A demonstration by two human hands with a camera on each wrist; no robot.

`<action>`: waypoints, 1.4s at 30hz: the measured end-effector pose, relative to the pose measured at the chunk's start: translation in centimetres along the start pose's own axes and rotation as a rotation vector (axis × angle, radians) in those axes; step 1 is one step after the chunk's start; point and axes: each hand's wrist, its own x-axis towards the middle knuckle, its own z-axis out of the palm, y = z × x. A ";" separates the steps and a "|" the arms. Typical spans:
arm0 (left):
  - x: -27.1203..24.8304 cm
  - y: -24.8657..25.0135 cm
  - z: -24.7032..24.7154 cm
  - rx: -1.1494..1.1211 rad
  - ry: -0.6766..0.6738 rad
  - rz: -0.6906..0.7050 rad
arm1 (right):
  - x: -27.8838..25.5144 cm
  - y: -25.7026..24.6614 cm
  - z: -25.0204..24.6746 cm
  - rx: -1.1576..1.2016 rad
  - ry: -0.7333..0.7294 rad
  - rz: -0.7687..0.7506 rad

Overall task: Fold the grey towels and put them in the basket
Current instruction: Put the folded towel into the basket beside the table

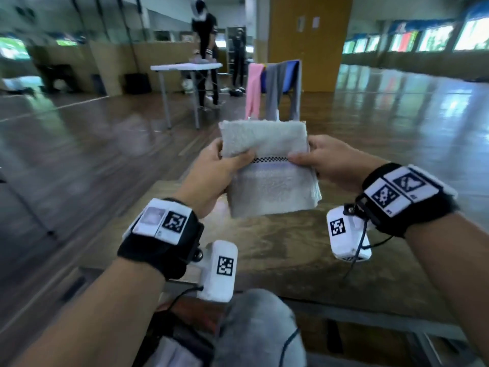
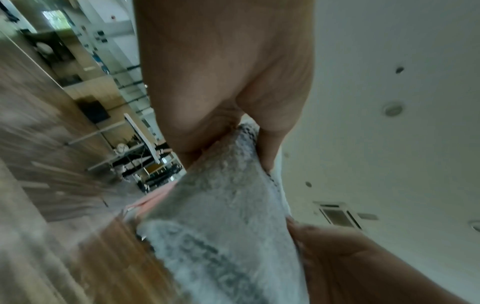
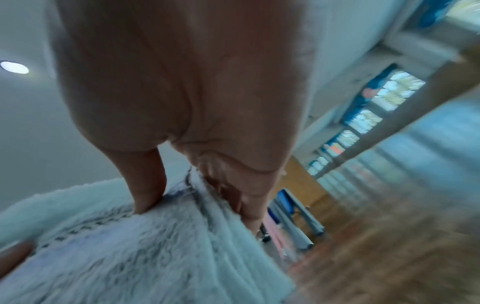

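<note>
No readable brand anywhere, only square black-and-white code markers on the wrist bands and a small checkered stripe across the grey towel. The folded towel sits mid-frame, held up above the wooden table, with the left hand pinching its left edge and the right hand pinching its right edge, thumbs on top. The head view alone shows a rack with pink, grey and blue cloths (upper middle) and people at a white table. Wrist views show ceiling and fingers underneath.
</note>
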 end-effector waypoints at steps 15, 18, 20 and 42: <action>-16.1 -14.9 -25.6 -0.012 0.679 -0.210 | 4.8 -4.1 33.5 -0.317 -0.588 -0.089; -20.7 -22.0 -26.8 -0.019 0.646 -0.436 | 3.6 3.0 39.8 -0.355 -0.712 0.041; -23.5 -26.1 -26.7 -0.011 0.633 -0.580 | 2.2 7.7 43.1 -0.386 -0.779 0.141; -32.1 -40.9 -23.7 0.365 0.839 -1.138 | -8.3 24.5 53.7 -0.366 -1.018 0.490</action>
